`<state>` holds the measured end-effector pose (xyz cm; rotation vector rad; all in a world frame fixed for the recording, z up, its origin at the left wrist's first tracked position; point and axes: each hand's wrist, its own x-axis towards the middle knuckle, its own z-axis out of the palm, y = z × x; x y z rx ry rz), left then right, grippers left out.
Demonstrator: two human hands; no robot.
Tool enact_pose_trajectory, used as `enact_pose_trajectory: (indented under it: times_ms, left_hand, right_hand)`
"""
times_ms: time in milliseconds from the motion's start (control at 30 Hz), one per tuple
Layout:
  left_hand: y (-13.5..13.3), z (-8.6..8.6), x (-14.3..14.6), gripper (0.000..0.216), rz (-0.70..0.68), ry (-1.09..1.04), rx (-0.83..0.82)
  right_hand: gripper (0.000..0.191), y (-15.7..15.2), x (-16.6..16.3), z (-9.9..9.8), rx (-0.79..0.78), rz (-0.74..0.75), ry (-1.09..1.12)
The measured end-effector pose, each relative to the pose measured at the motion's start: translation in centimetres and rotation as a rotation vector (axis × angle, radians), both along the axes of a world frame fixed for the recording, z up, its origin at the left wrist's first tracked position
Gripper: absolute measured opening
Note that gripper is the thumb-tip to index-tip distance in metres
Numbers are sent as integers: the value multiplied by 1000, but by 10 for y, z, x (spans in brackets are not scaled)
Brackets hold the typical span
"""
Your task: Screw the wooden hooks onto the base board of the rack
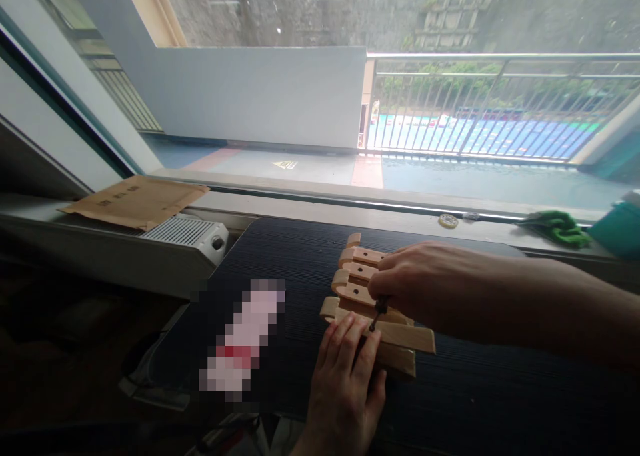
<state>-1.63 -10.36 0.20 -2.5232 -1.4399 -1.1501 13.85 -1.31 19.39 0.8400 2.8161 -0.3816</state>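
Note:
A light wooden assembly of several curved-end slats, with dark screw holes, lies on the dark table. My left hand presses its fingers flat on the front slat, holding it down against the piece. In my right hand is a screwdriver, gripped from above. Its thin shaft points down and its tip meets the front slat just beyond my left fingertips. Most of the screwdriver's handle is hidden by my right hand, which also covers the right part of the rear slats.
A pixelated pinkish-white item lies left of the wood. Behind the table, the window sill holds a roll of tape and a green cloth. A brown envelope rests over a white radiator at left.

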Motion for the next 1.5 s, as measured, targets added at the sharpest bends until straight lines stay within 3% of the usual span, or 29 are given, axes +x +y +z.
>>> enact_pose_trajectory:
  times_ms: [200, 467, 633, 800, 1000, 1133, 1267, 1500]
  left_hand:
    - [1, 2, 1, 37, 1, 6, 8]
    - [0, 0, -1, 38, -1, 17, -1]
    - [1, -1, 0, 37, 8, 8, 1]
    - [0, 1, 0, 37, 5, 10, 0]
    - [0, 2, 0, 38, -1, 3, 0]
    - [0, 1, 0, 38, 3, 0, 1]
    - [-1, -1, 0, 38, 5, 6, -5]
    - [0, -1, 1, 37, 5, 5, 5]
  right_hand:
    - [14, -1, 1, -4, 33, 10, 35]
    - [17, -5, -9, 8, 50, 26, -57]
    - [15, -2, -2, -1, 7, 18, -24]
    - [22, -1, 7, -11, 90, 53, -3]
    - [17, -6, -6, 5, 70, -41, -86]
    - [17, -5, -9, 12, 64, 20, -82]
    - [16, -2, -3, 6, 62, 79, -46]
    - [19, -1, 6, -10, 85, 45, -44]
